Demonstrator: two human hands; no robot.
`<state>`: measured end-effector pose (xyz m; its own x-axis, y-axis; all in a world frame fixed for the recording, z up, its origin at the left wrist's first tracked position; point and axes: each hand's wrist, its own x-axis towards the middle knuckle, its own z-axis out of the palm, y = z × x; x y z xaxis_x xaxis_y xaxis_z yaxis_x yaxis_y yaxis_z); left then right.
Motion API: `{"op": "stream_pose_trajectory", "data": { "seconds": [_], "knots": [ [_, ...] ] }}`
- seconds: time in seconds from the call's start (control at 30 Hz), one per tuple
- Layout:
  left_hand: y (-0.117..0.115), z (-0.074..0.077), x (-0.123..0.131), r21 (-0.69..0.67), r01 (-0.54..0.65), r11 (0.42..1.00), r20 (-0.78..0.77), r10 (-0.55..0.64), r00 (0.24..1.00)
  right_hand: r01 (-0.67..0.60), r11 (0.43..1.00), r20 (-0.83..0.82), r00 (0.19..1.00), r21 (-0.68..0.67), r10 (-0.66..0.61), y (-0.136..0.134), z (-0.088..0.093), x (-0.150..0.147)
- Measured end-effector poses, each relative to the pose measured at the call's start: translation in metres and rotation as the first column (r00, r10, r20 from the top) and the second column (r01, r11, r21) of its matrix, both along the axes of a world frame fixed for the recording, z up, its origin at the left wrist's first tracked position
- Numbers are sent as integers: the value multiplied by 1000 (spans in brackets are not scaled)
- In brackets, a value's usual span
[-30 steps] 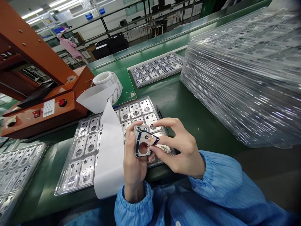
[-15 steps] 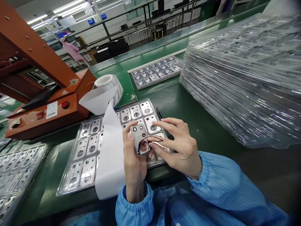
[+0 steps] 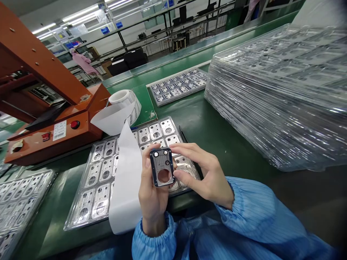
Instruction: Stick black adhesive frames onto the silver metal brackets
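My left hand point(image 3: 154, 184) grips a small silver metal plate point(image 3: 162, 162) by its left side. The plate has one large round hole, a few small holes and a black gasket point(image 3: 153, 175) lying around its border. At the plate's right edge, my right hand point(image 3: 204, 169) pinches the rim between thumb and index finger. Beneath my hands is a clear tray point(image 3: 90, 159) of similar metal plates. A strip of white backing paper point(image 3: 126, 187) covers part of that tray.
An orange press machine point(image 3: 89, 112) stands at the left, beside a paper roll point(image 3: 119, 96). Tall stacked clear trays point(image 3: 260, 104) fill the right. Another filled tray point(image 3: 177, 86) lies at the back, and one more point(image 3: 25, 202) at the lower left. A dark pen-like tool point(image 3: 183, 134) lies right of the middle tray.
The black gasket, partly hanging off as a loose loop at the plate's lower right, now lies around the border. My right fingers have moved from the loop to the plate's right edge.
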<state>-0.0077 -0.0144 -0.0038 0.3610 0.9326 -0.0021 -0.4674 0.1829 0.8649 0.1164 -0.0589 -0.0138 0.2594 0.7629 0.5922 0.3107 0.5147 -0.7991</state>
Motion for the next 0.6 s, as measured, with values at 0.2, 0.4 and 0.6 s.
{"op": "stream_pose_trajectory", "data": {
  "seconds": [0.2, 0.4, 0.6],
  "knots": [
    [1, 0, 0, 10, 24, 1000, 8, -25, 1000, -16, 998, -174, 985, -61, 6, 2, 3, 1],
    [-1, 1, 0, 26, -12, 1000, -28, 13, 1000, -8, 1000, -214, 977, -25, 3, 5, 9, 0],
    [-1, -1, 1, 29, -9, 1000, -60, 10, 998, -19, 1000, -230, 973, -11, 16, 7, 11, -1]
  ]
}}
